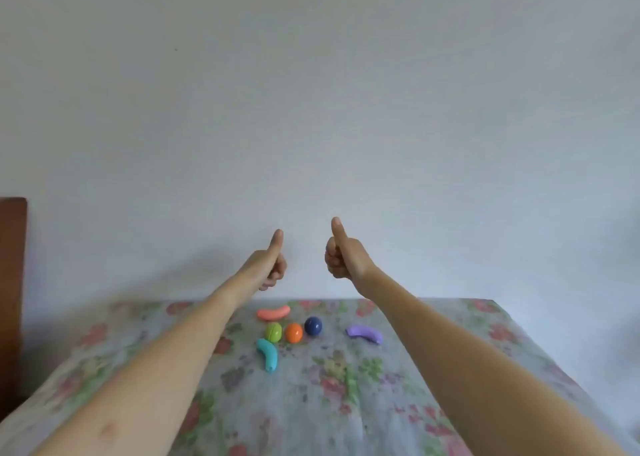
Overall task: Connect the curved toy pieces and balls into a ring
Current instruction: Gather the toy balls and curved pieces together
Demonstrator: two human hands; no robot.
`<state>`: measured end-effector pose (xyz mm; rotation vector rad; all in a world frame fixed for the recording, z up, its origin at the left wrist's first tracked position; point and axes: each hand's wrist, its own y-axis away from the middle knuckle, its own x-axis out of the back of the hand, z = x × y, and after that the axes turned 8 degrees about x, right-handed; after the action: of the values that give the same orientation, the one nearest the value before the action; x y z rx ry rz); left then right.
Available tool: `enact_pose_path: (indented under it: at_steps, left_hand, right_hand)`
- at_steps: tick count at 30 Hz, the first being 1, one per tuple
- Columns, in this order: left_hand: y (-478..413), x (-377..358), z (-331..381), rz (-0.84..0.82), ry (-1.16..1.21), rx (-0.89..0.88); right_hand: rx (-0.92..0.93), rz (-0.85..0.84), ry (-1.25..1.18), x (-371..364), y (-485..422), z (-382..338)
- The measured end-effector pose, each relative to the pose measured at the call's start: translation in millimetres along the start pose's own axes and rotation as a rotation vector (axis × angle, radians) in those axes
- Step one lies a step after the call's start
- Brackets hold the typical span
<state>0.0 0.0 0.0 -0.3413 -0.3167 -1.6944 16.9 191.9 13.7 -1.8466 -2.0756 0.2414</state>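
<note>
Loose toy parts lie apart on the flowered cloth: a pink curved piece (pixel 273 313) at the back, a teal curved piece (pixel 268 354) nearer me, and a purple curved piece (pixel 365 333) to the right. Between them sit a green ball (pixel 273 331), an orange ball (pixel 294 332) and a dark blue ball (pixel 313 326) in a row. None are joined. My left hand (pixel 272 265) and my right hand (pixel 341 256) are raised above the pieces, fists closed with thumbs up, holding nothing.
The flowered cloth (pixel 329 403) covers a bed-like surface that ends at a plain white wall (pixel 311 109). A dark wooden board (pixel 12 282) stands at the left edge. The surface drops off on the right side.
</note>
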Motion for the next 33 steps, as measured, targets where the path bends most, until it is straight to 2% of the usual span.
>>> enact_pose_path:
  at_steps: [2, 4, 8, 11, 13, 16, 26, 33]
  left_hand:
    - [2.1, -10.7, -12.9, 0.112, -0.049, -0.009]
    - [2.7, -24.6, -42.9, 0.152, -0.11, -0.065]
    - [-1.0, -43.9, -86.6, 0.135, -0.341, -0.166]
    - [-1.8, -50.3, -113.0, 0.063, -0.448, -0.221]
    - [-3.1, -52.5, -124.0, 0.056, -0.46, -0.223]
    - [-7.3, -54.7, -126.8, 0.089, -0.401, -0.24]
    - [-13.3, -61.3, -127.2, 0.131, -0.275, -0.215]
    - [-11.0, -60.1, -131.9, 0.028, -0.243, -0.209]
  right_hand:
    - [-0.021, 0.001, 0.108, -5.2, 2.3, 14.5]
    - [-0.016, -0.031, 0.227, -8.3, 8.8, 44.5]
    - [0.021, -0.105, 0.441, -12.4, 15.9, 87.7]
    - [0.129, -0.285, 0.784, -16.2, 17.1, 109.9]
    - [0.157, -0.366, 0.892, -19.6, 17.3, 122.2]
    - [0.197, -0.411, 0.922, -24.8, 18.4, 134.2]
    - [0.332, -0.328, 0.891, -39.2, 24.2, 147.5]
    - [0.376, -0.239, 0.846, -40.8, 27.6, 149.2]
